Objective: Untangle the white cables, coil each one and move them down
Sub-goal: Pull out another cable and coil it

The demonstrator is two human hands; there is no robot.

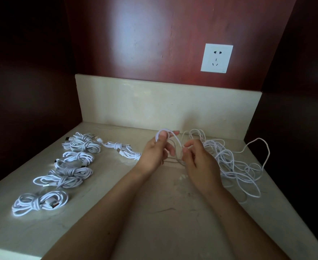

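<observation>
One cable (165,130) — left hand (155,152) grips its loops so the coil keeps shape, right hand (197,160) pinches the strand feeding from the right tangle (235,162).

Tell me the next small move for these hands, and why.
Probably wind one more turn. The left hand holds a started loop, while the right hand pinches the strand trailing toward the loose tangle. Bringing that strand round the left hand would grow the coil, like the finished bundles at left.
</observation>
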